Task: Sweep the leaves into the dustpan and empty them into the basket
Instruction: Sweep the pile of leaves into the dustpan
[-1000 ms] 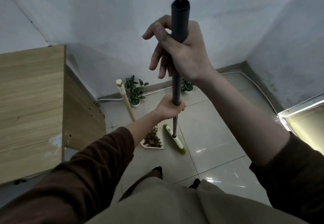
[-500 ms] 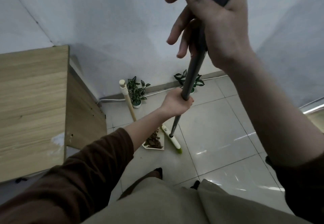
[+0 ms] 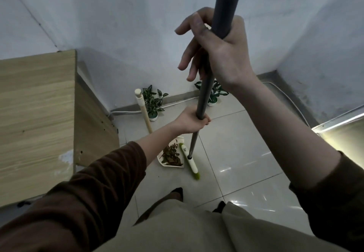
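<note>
Open passage is lying to the right of the white, green-bristled broom head (image 3: 190,162), where the glossy pale tiled floor (image 3: 246,143) is running bare toward the white plaster walls (image 3: 118,25). The light wooden table (image 3: 35,113) is closing off the left side. The white dustpan heaped with brown leaves (image 3: 171,158) is sitting just beside the broom head, its pale wooden handle (image 3: 143,111) tilting up between the table and a small variegated potted plant (image 3: 153,102). A second potted plant (image 3: 216,92) is crowding the skirting. The dark grey broom pole (image 3: 204,94) is rising through the middle, and a lit metal-edged panel (image 3: 344,133) is bounding the right.
</note>
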The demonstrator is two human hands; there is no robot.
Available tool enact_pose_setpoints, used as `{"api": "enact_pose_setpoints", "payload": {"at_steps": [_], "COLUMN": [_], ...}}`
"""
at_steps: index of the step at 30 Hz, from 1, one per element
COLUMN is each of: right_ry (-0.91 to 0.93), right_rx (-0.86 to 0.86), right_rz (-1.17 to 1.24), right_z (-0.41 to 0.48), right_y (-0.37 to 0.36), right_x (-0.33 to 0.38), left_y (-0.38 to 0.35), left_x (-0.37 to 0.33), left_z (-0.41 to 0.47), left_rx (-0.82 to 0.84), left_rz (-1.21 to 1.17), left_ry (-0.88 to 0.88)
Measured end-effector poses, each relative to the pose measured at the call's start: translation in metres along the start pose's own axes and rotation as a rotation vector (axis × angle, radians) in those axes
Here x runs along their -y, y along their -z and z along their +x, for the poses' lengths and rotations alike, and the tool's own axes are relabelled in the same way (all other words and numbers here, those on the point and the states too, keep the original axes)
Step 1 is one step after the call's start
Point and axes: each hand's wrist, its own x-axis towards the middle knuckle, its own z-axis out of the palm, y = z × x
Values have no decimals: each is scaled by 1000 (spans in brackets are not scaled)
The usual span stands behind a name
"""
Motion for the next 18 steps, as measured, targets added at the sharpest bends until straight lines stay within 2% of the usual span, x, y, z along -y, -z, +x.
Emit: {"api": "enact_pose_setpoints", "payload": {"at_steps": [7, 9, 11, 18], "right_ry": [84, 121, 143, 144], "right_rx": [-2, -30, -77, -205], "right_rz": [-20, -35, -57, -112], "right_z": [-8, -11, -16, -42], "right_y": [-4, 0, 7, 43], "right_x": [18, 25, 34, 58], "left_y": [15, 14, 9, -27], "left_x": [-6, -15, -27, -69], "left_z": [-16, -20, -21, -27], "left_rx": [-20, -33, -8, 89], "left_rz": [128, 89, 33, 84], "left_ry": [-75, -98, -115, -131]}}
